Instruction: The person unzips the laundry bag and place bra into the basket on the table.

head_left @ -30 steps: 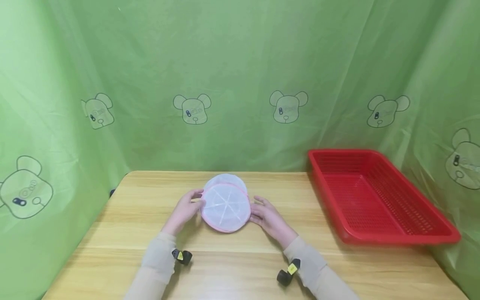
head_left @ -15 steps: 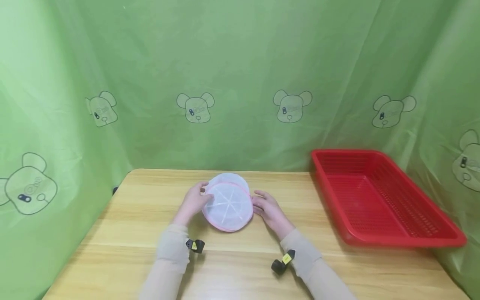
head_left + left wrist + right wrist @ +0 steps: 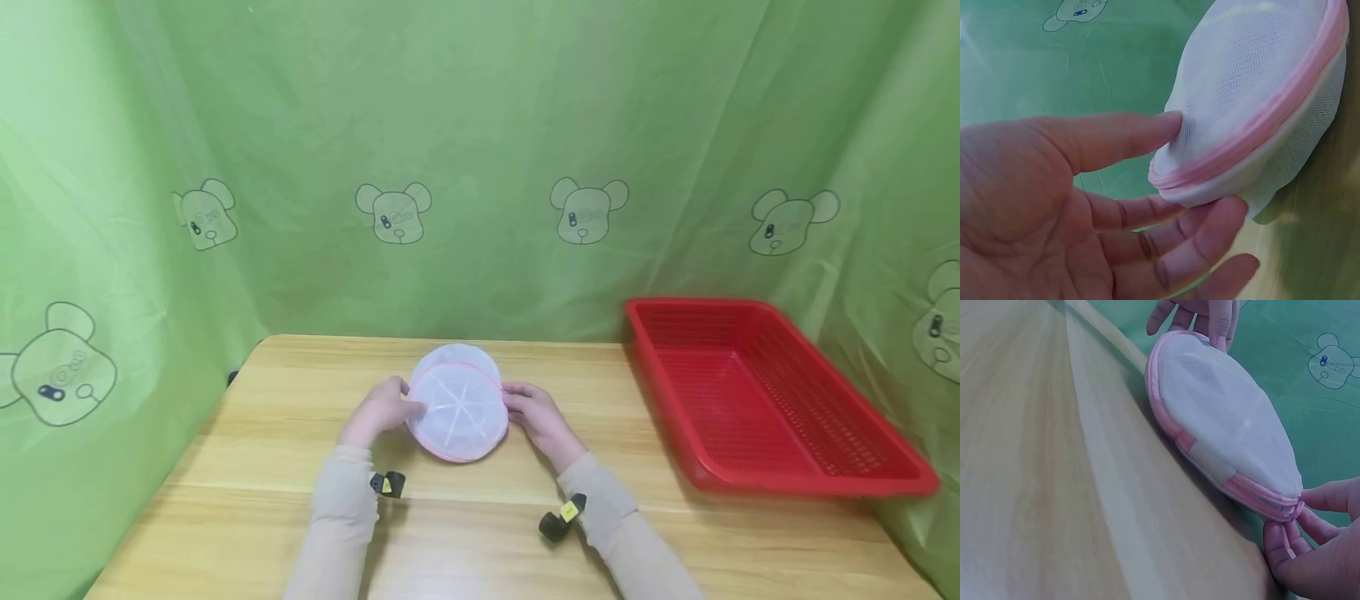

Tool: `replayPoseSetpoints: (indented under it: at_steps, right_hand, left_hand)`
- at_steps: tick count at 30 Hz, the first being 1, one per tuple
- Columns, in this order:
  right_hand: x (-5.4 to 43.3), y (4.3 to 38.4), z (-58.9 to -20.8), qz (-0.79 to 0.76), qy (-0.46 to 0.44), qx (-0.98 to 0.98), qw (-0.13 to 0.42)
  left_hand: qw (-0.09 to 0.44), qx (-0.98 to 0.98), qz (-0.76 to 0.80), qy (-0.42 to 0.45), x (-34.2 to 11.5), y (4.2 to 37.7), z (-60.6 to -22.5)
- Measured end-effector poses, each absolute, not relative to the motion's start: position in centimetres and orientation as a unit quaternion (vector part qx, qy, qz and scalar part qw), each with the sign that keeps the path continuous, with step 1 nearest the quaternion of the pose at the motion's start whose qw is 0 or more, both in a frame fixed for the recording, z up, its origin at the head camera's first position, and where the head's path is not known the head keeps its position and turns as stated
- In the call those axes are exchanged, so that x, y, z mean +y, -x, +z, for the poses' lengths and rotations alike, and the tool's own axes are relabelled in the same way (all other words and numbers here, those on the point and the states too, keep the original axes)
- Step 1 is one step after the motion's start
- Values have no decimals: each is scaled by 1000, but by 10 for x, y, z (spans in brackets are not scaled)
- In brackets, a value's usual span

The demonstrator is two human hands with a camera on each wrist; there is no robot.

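Observation:
A round white mesh laundry bag [image 3: 459,412] with a pink zip edge sits in the middle of the table, between both hands. My left hand [image 3: 377,414] pinches its left edge; in the left wrist view the thumb [image 3: 1154,130] presses the mesh top while fingers curl under the pink zip band [image 3: 1254,140]. On the opposite side my right hand [image 3: 538,419] pinches the bag's edge. The right wrist view shows those fingers [image 3: 1285,540] at the corner where the pink zip ends, with a small pink pull tab [image 3: 1289,542] hanging there.
A red plastic basket [image 3: 678,417] with slotted sides stands at the table's right. The wooden table [image 3: 247,467] runs back to a green curtain [image 3: 480,100] printed with bear heads, which also hangs at both sides.
My left thumb has come over the bag's left edge and drawn back slightly. My right fingers have closed in on the right edge. The bag stays nearly in place.

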State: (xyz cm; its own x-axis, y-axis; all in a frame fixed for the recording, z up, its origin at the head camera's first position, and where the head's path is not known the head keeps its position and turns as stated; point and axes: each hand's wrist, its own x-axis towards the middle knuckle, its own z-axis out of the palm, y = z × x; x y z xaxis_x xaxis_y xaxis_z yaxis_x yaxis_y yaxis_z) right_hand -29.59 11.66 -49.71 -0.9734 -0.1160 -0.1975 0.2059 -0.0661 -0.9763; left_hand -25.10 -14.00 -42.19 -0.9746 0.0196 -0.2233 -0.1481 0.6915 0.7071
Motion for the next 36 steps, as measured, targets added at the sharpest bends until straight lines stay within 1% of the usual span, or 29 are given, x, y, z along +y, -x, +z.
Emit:
replayPoseSetpoints:
  at_steps: [3, 12, 23, 28, 36]
  right_hand:
    - [118, 295, -497, -727, -35, 677, 110]
    - [126, 296, -499, -727, -28, 675, 122]
    - [129, 295, -503, -736, -23, 664, 126]
    - [129, 294, -502, -736, -22, 664, 127]
    - [130, 293, -502, -734, -23, 666, 129]
  left_hand:
    - [107, 908, 403, 29, -140, 252, -422]
    - [69, 906, 416, 13, -136, 257, -426]
    - [75, 899, 431, 10, -140, 260, -429]
    - [87, 900, 426, 12, -148, 258, -429]
    - [154, 896, 417, 3, -162, 250, -427]
